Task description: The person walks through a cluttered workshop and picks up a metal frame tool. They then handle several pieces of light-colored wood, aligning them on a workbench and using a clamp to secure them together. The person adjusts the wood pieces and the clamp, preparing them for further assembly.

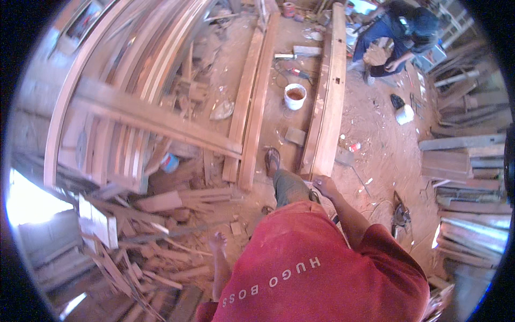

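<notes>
My right hand reaches forward, its fingers curled over the near end of a long wooden beam that lies on the sawdust floor and runs away from me. My left hand hangs at my side over scattered wood offcuts, fingers loosely apart, holding nothing. My foot in a sandal steps forward between the beam and a pair of long planks. I wear a red shirt and grey-green trousers.
Another person crouches at the far end of the beam. A white bucket stands between planks and beam, a power tool beyond it. A curved timber frame fills the left. Stacked boards line the right. A saw lies near.
</notes>
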A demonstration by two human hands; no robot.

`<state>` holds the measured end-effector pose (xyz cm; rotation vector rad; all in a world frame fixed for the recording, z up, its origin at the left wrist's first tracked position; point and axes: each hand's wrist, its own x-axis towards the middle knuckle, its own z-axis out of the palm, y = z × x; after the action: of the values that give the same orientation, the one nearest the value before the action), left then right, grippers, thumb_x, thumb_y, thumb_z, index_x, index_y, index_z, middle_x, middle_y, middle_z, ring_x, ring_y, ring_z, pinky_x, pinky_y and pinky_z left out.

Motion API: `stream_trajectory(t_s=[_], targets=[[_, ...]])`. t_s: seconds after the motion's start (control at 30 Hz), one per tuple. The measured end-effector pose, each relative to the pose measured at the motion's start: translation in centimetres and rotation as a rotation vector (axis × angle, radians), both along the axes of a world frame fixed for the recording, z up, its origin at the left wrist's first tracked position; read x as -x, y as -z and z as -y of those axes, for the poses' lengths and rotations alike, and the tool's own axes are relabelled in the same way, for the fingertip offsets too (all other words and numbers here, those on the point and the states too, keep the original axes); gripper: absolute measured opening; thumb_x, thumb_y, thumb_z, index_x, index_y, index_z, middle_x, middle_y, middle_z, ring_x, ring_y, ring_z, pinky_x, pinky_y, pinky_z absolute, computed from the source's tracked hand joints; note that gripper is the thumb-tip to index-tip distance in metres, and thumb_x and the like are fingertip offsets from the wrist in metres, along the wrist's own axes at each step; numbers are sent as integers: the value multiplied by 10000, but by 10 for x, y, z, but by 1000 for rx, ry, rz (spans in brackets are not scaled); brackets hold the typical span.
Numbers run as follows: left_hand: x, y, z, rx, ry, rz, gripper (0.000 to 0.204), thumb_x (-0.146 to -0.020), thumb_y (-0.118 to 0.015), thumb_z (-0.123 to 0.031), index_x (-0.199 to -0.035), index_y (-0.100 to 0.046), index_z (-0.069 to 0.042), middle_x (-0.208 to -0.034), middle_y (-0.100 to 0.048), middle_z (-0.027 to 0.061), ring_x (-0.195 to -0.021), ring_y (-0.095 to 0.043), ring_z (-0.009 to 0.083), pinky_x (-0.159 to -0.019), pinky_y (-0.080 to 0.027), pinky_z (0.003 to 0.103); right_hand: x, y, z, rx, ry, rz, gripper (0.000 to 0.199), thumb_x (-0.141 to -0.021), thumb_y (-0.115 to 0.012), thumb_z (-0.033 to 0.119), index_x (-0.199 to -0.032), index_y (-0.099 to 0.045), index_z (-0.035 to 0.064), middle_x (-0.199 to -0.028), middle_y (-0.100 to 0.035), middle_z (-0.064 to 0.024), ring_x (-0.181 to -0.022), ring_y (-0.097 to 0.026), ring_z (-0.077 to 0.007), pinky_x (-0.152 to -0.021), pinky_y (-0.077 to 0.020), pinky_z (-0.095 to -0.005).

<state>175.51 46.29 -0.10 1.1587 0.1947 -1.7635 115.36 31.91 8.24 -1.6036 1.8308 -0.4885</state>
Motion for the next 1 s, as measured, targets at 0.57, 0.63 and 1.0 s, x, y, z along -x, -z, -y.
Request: stream_trajectory(t_s=[0.57, 0.63, 1.0], targets=[[161, -15, 544, 751, 1160, 1630, 272, -878, -614, -282, -961, -640, -24, -813, -658, 157, -731, -627, 303, -672, -510, 416, 110, -34, 329, -231, 603, 88, 490, -922, -528, 458, -952, -663, -12, -869, -656, -262, -834, -643, -427, -713, -512, -471], [205, -48, 619, 480, 1060, 1351, 265, -869, -626, -265, -962, -638, -16, -818, -658, 151, -722, -633, 276, -649, -513, 400, 134, -23, 355, -51, 663, 76, 457, -912, -567, 414, -960, -655, -33, -774, -644, -251, -762, -652, -392, -661, -516, -447], [335, -26, 928, 519, 1631, 1336, 246, -850, -633, -243, -1000, -645, -48, -922, -674, 192, -814, -657, 322, -721, -520, 409, 211, 23, 575, 113, 956, 377, 247, -928, -593, 236, -965, -651, -2, -607, -553, -33, -473, -520, -102, -429, -449, -262]])
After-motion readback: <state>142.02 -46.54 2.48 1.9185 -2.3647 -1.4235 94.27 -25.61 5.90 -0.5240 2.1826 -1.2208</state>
